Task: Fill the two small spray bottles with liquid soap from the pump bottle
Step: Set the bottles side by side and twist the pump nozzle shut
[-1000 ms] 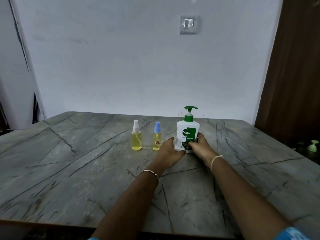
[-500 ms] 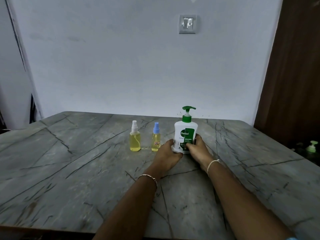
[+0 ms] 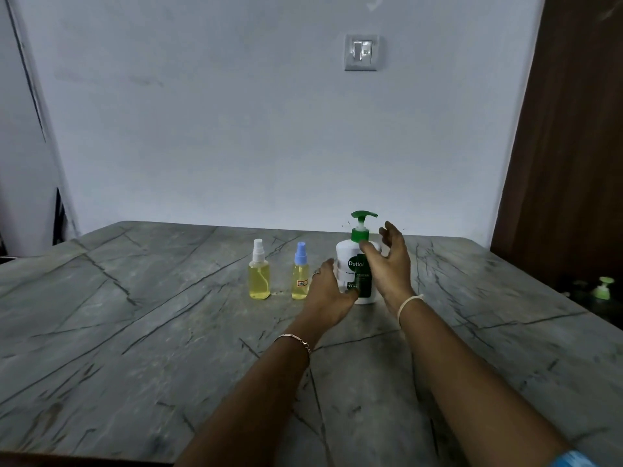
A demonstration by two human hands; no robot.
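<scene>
A white pump bottle (image 3: 347,256) with a green pump head and green label stands upright on the grey marbled table (image 3: 135,332). My left hand (image 3: 328,291) grips its lower left side. My right hand (image 3: 391,261) hovers at the bottle's right shoulder, fingers spread, thumb close to the green collar. Left of the bottle stand two small spray bottles holding yellow liquid: one with a white cap (image 3: 259,271), one with a blue cap (image 3: 300,273) and a small label.
A white wall with a light switch (image 3: 361,52) rises behind the table. A dark wooden door (image 3: 573,146) stands at the right. Low on the right, beyond the table edge, sits a small green-topped bottle (image 3: 601,288).
My right hand has let go of the pump bottle's lower body and risen toward its pump collar, fingers spreading. My left hand stays on the bottle.
</scene>
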